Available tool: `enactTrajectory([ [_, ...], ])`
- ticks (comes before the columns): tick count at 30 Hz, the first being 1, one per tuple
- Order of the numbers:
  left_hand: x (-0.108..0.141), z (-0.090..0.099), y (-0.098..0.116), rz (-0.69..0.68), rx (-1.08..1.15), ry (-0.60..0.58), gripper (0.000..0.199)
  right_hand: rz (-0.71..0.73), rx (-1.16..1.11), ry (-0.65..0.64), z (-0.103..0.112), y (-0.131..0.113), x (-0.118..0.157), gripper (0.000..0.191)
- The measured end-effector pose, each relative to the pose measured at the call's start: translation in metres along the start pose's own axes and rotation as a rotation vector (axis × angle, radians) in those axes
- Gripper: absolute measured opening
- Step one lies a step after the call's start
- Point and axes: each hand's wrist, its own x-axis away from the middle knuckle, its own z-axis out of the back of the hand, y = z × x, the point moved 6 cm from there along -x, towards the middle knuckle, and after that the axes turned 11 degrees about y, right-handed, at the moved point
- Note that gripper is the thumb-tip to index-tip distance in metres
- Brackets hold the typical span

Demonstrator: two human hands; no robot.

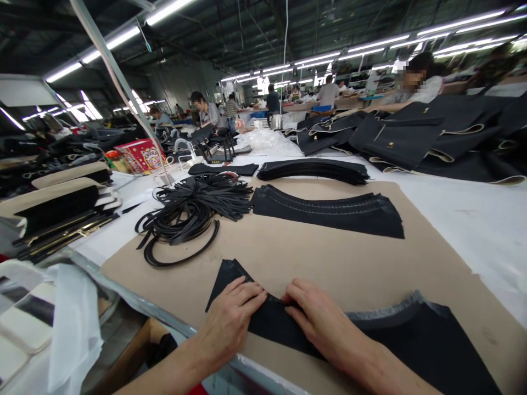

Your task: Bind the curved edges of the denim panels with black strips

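Note:
A long curved black fabric piece (pixel 424 343) lies across the brown board (pixel 329 249) near the table's front edge. Its curved upper edge shows a grey strip at the right. My left hand (pixel 234 310) rests on the left part of the piece, fingers close together and pressing on its upper edge. Just to the right, my right hand (pixel 315 312) pinches that same edge between thumb and curled fingers. A small gap separates the two hands. Beyond them lies another curved black piece (pixel 329 211) with pale lines along its curve.
A tangled heap of black strips (pixel 185 208) lies at the board's left. Behind are a stack of curved black pieces (pixel 313 169) and, at right, large black panels (pixel 432 131). A red box (pixel 140 156) stands back left. Several people work farther off.

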Motion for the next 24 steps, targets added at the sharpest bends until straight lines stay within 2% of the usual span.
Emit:
enactTrajectory([
  [3, -0.004, 0.004, -0.002, 0.058, 0.005, 0.038, 0.041, 0.004, 0.013, -0.015, 0.005, 0.004, 0.005, 0.014],
  [7, -0.018, 0.003, 0.005, 0.230, 0.007, 0.116, 0.025, 0.011, 0.019, -0.021, 0.007, 0.006, 0.006, 0.015],
  [12, -0.036, -0.017, 0.027, 0.294, 0.197, -0.018, 0.032, 0.037, 0.051, -0.020, 0.007, 0.005, 0.007, 0.013],
  [14, -0.038, -0.021, 0.029, 0.313, 0.227, -0.026, 0.030, 0.051, 0.069, -0.018, 0.008, 0.006, 0.009, 0.011],
  [20, -0.030, -0.021, 0.030, 0.293, 0.225, 0.029, 0.032, 0.046, 0.023, -0.015, 0.015, 0.012, 0.016, 0.011],
  [24, -0.018, -0.022, 0.038, 0.177, 0.134, 0.013, 0.048, 0.054, 0.038, -0.025, 0.018, 0.017, 0.022, 0.010],
])
